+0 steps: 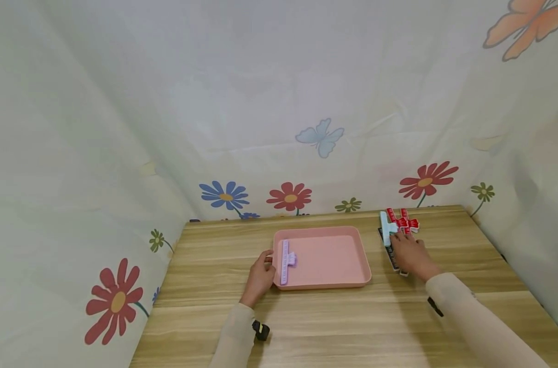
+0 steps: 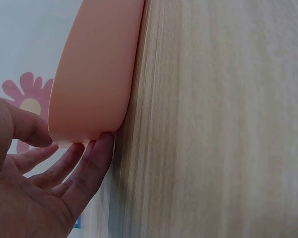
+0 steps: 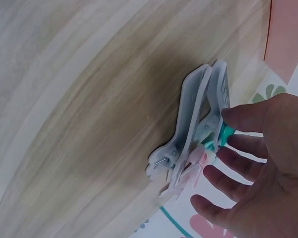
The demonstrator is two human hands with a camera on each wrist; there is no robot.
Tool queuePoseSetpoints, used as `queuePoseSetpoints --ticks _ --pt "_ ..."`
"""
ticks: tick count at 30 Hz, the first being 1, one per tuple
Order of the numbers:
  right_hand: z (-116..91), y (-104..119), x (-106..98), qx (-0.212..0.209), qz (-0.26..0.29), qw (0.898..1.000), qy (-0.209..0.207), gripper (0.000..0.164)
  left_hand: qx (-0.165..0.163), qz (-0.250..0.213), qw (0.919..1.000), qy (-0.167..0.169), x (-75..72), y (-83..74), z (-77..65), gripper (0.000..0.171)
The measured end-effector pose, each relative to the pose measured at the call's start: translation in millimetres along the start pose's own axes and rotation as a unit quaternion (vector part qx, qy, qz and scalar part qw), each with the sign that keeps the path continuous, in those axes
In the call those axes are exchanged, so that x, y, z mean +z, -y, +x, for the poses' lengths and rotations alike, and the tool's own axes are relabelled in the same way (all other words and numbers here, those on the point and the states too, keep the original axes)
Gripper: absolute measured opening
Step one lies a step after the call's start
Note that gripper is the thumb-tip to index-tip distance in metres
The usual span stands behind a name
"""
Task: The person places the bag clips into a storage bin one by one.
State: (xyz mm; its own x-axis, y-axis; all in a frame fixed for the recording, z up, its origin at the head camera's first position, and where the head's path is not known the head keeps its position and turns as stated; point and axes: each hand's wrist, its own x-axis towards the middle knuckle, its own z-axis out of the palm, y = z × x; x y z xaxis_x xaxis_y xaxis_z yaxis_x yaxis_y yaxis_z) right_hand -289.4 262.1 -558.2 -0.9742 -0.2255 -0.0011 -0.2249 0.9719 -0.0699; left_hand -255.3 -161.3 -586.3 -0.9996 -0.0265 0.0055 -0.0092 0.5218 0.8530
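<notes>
The left hand [image 1: 261, 276] holds the left side of a pink tray [image 1: 322, 286], its fingertips against the outer wall and rim in the left wrist view. Inside the tray, near that side, lies a lilac bag clip [image 1: 285, 263]. Over at the right, the right hand [image 1: 412, 253] pinches a light blue bag clip [image 1: 385, 228] by its teal handle [image 3: 226, 134] between thumb and index finger; the other fingers spread loosely. Partly under that clip and hand is a black bag clip [image 1: 393, 259]. Red bag clips [image 1: 402, 223] lie just behind.
A wood-grain table [image 1: 334, 327] carries the tray and clips. Behind it and at both sides hangs a white curtain [image 1: 260, 102] printed with flowers and butterflies. A dark strap with a small device [image 1: 261, 330] sits at the left wrist.
</notes>
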Motion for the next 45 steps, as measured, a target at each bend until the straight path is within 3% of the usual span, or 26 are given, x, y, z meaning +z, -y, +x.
queuePoseSetpoints --ticks 14,26,35,45 --pt "7 -7 6 0.000 -0.002 1.000 0.015 0.043 -0.003 0.000 1.0000 -0.001 -1.1 -2.8 -0.3 0.046" --pt "5 -9 10 -0.022 -0.040 0.999 -0.002 0.042 -0.004 0.001 1.0000 -0.002 0.5 -1.3 0.8 0.047" --pt "-5 1 9 -0.044 -0.027 0.999 -0.005 0.042 -0.005 0.001 1.0000 -0.002 0.7 0.5 1.8 0.047" --pt "-13 17 5 -0.034 0.002 0.999 -0.002 0.044 -0.010 -0.004 0.9999 -0.001 2.0 2.4 2.7 0.047"
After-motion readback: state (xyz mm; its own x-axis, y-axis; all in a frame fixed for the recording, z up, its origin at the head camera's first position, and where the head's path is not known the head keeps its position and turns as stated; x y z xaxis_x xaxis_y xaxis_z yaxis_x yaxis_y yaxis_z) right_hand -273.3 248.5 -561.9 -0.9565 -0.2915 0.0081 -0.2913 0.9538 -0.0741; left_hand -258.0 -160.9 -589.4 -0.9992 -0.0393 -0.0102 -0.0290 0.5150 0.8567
